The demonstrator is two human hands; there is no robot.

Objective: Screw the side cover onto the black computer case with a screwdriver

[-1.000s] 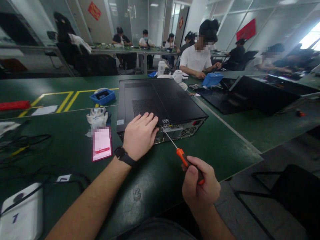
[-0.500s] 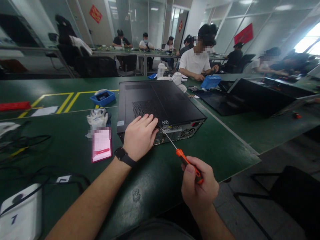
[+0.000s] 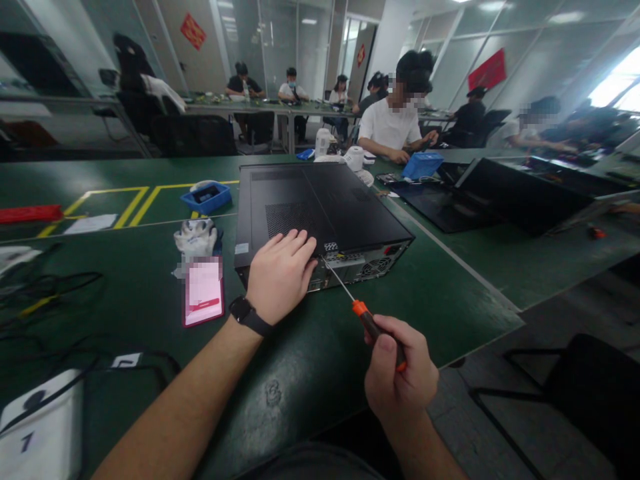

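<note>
A black computer case (image 3: 345, 200) lies flat on the green table, its rear panel with the fan grille facing me. My left hand (image 3: 280, 270) rests on the top cover near the rear edge, palm down with fingers stretched out. An orange and black screwdriver (image 3: 367, 320) is gripped by its handle in my right hand (image 3: 403, 370). Its shaft slants up and left, and the tip meets the rear edge of the case beside my left thumb. I cannot make out the screw at the tip.
Left of the case are a phone (image 3: 204, 293), white gloves (image 3: 196, 239) and a blue tray (image 3: 207, 195). Black cables (image 3: 55, 283) and a white box (image 3: 43, 420) lie at the left. Across the table a person (image 3: 393, 123) works by another blue bin (image 3: 423, 165). A chair (image 3: 590, 380) stands at right.
The screwdriver handle has turned in my right hand, showing more of its black side. My left hand keeps its place on the case.
</note>
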